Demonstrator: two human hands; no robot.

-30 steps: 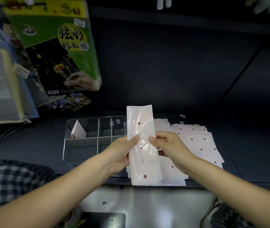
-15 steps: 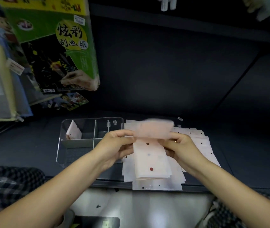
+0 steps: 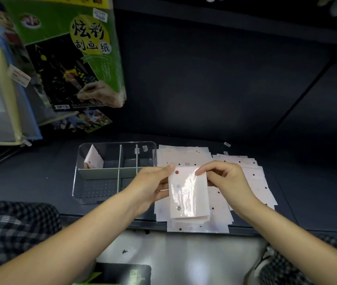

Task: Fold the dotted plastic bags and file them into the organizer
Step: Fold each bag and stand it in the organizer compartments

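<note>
One dotted bag (image 3: 188, 192) is held above the worktop (image 3: 307, 192), folded over on itself into a short glossy packet, and the folding step is judged to be nearly done. It is gripped at its upper left edge by the left hand (image 3: 153, 186) and pinched at its upper right corner by the right hand (image 3: 225, 179); the fingers of both hands are curled and clamped on the plastic, none of them spread.

Two hands are in use, and one clear organizer (image 3: 93, 194) is set just to the left of them. Five compartments can be counted in it, though the front part is partly hidden by the left forearm, so the count is given with some doubt. One folded bag (image 3: 93, 160) is already filed, leaning tilted in the far left compartment; the other compartments hold nothing that can be seen.

Two overlapping heaps of unfolded bags (image 3: 253, 177) are spread flat beneath and to the right of the hands. Their number cannot be counted, but well over a dozen sheets are judged to remain, so the task is at an early stage.

For the next move, the fold would need to be pressed flat so that the slippery film does not spring open, and the packet carried left and stood on edge in a compartment.
</note>
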